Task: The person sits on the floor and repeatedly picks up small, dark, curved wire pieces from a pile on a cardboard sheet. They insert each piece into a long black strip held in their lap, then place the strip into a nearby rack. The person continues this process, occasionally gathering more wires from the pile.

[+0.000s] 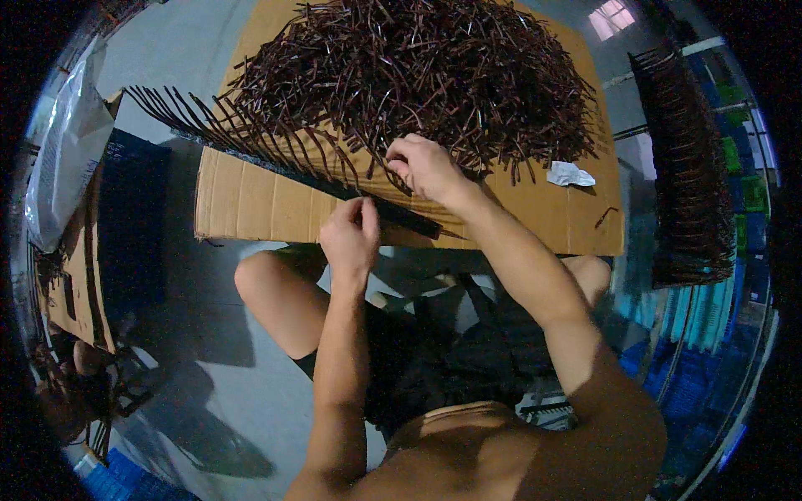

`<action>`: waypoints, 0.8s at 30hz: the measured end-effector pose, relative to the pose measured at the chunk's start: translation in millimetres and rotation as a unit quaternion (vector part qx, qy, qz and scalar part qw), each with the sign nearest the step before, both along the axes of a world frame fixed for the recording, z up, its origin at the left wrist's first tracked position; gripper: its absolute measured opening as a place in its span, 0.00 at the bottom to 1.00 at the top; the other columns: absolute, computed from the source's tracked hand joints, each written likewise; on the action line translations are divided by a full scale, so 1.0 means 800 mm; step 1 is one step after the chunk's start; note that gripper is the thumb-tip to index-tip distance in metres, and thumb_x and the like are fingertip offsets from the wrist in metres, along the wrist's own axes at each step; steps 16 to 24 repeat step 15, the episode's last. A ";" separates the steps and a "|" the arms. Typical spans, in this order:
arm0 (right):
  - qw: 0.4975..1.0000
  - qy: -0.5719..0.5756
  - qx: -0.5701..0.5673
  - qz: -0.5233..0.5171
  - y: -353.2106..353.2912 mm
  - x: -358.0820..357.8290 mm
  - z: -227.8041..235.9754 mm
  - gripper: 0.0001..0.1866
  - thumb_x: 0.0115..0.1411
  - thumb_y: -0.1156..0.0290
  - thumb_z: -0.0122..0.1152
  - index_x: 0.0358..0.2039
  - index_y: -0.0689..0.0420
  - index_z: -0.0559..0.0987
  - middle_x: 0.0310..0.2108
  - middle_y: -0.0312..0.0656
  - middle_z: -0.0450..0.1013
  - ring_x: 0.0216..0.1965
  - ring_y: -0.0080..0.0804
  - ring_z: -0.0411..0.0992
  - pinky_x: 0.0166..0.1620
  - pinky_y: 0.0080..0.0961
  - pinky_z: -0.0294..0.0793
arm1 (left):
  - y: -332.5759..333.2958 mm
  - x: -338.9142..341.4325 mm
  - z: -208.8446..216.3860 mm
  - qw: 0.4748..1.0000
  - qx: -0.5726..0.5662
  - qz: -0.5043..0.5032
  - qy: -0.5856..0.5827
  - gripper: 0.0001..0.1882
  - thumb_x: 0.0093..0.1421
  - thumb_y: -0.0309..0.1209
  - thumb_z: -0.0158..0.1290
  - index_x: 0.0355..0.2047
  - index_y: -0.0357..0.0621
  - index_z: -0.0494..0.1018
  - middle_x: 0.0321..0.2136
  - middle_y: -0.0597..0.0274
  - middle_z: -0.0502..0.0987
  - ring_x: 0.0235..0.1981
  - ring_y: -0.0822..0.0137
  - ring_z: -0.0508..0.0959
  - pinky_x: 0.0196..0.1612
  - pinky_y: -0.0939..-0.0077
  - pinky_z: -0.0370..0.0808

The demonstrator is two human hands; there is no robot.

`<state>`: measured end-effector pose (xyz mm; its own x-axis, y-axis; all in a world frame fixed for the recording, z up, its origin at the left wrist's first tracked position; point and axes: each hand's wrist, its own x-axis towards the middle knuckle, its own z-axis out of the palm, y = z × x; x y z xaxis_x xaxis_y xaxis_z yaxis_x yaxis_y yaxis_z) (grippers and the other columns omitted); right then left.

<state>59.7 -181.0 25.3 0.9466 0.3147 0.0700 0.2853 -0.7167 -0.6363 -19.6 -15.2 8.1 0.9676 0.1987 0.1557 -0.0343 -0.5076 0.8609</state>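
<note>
A large heap of thin, dark brown strips (418, 75) covers the far part of a cardboard sheet (251, 196). Slanting across the near left part of the sheet is a long dark bar (322, 182), with a row of curved brown strips (251, 138) standing out along its far side. My left hand (349, 240) is closed, thumb and fingertips together against the bar, near the last strips of the row. My right hand (428, 171) is closed in a pinch at the heap's near edge, above the bar's right part. What either pinch holds is too small or hidden to tell.
A crumpled white paper scrap (571, 174) lies right of the heap. Another long row of dark strips (681, 167) hangs at the right, beside turquoise and blue stacks (689, 317). At the left stand a plastic bag (67, 159) and a dark blue box (134, 217).
</note>
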 end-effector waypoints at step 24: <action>0.993 0.053 0.104 -0.019 -0.004 0.023 0.020 0.10 0.56 0.77 0.56 0.39 0.57 0.76 0.48 0.42 0.69 0.49 0.33 0.69 0.49 0.28 0.70 | -0.013 -0.008 -0.003 0.997 0.068 -0.014 0.023 0.11 0.53 0.34 0.57 0.35 0.42 0.76 0.29 0.53 0.78 0.31 0.57 0.78 0.34 0.67 0.74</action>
